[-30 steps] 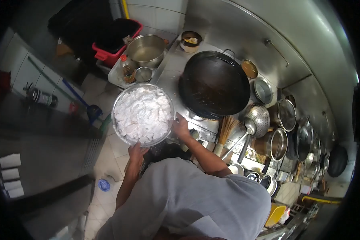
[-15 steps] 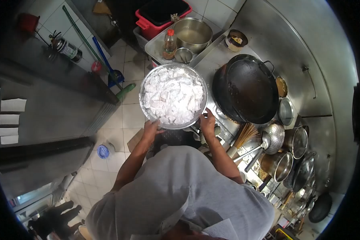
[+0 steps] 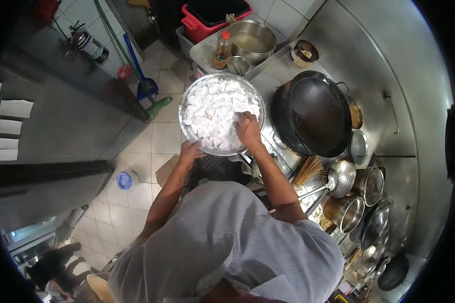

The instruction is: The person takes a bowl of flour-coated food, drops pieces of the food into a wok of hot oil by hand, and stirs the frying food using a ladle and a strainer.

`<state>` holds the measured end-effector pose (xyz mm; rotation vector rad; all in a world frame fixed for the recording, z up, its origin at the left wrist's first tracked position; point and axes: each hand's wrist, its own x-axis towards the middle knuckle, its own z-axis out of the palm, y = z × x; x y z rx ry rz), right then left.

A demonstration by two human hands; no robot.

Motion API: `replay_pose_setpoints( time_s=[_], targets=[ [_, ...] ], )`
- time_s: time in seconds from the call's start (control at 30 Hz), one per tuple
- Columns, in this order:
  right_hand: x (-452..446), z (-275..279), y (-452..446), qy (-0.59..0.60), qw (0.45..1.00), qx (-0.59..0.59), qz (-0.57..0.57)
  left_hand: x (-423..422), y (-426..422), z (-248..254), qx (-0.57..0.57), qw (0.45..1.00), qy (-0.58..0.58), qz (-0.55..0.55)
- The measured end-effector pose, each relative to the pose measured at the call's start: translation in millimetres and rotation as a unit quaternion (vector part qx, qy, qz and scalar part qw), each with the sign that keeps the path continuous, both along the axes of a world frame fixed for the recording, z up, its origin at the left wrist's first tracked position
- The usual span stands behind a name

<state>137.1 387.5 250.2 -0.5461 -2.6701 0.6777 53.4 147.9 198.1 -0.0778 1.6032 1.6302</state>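
Observation:
A round metal bowl (image 3: 182, 126) holds a heap of white, flour-coated pieces (image 3: 215, 108); what lies under the coating I cannot tell. My left hand (image 3: 191, 153) grips the near-left rim, its thumb over the edge. Over the right part of the heap, my right hand (image 3: 247, 130) reaches inside the bowl with its fingers closed on a coated piece at their tips. The fingertips are partly hidden by the hand.
Right of the bowl sits a large black wok (image 3: 318, 113). Beyond are a bottle (image 3: 222, 50) and a steel pot (image 3: 253, 40). A perforated ladle (image 3: 343, 177) and bamboo brush (image 3: 308, 170) lie near my right arm. A blue-lidded container (image 3: 124, 180) stands on the floor.
My right hand has left the bowl's right rim and moved inward onto the white pieces. The left hand still holds the rim.

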Motion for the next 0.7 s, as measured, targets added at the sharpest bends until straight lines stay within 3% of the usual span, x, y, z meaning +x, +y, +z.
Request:
replay_pose_setpoints(
  time_s=[0.13, 0.2, 0.27, 0.33, 0.4, 0.47, 0.53, 0.63, 0.7],
  targets=[
    [12, 29, 2, -0.010, 0.996, 0.019, 0.085, 3, -2, -3, 0.006, 1.000, 0.013, 0.023],
    [13, 14, 20, 0.049, 0.993, 0.014, 0.109, 3, -1, -3, -0.009, 1.000, 0.014, 0.009],
    [13, 26, 28, 0.018, 0.977, -0.213, 0.014, 3, 0, 1, -0.006, 1.000, 0.012, 0.011],
    [11, 38, 31, 0.003, 0.976, -0.217, -0.023, 4, 0, 8, -0.006, 1.000, 0.011, 0.010],
    [10, 41, 36, 0.060, 0.928, -0.367, -0.012, 5, 1, 10, -0.013, 1.000, 0.016, 0.006],
    [12, 35, 44, 0.065, 0.947, -0.313, 0.018, 6, 2, 7, -0.005, 1.000, 0.016, 0.010],
    [11, 37, 46, 0.120, 0.983, -0.137, 0.036, 5, 3, 2, 0.003, 1.000, 0.019, 0.017],
    [6, 44, 44, 0.145, 0.983, -0.111, -0.024, 4, 2, -3, 0.006, 1.000, 0.017, 0.019],
    [3, 36, 44, 0.106, 0.992, -0.065, -0.001, 3, 1, -4, 0.005, 1.000, 0.012, 0.011]
  ],
)
